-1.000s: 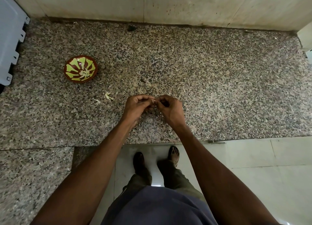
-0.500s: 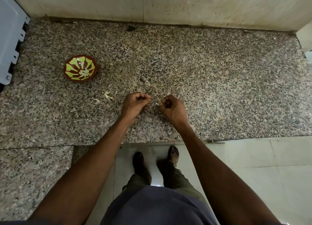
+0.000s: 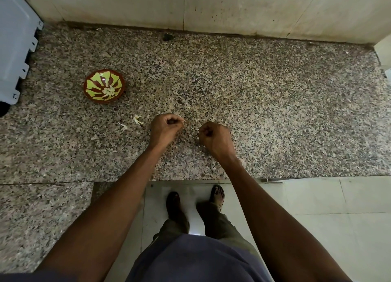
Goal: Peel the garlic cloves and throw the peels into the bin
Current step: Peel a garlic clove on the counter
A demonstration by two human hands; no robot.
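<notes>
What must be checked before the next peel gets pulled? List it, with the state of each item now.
1. Left hand has a hold: ok, fingers curled, a pale sliver shows at the fingertips.
2. Right hand has a hold: ok, fingers curled, a pale bit shows at its fingertips.
3. Which hand holds the clove: cannot tell, both fists hide their contents.
4. Bowl within reach: ok, on the counter to the left, pale pieces inside.
5. Loose peels cleared: not ok, scraps lie on the counter left of the left hand.
6. Bin located: cannot tell, none in view.
</notes>
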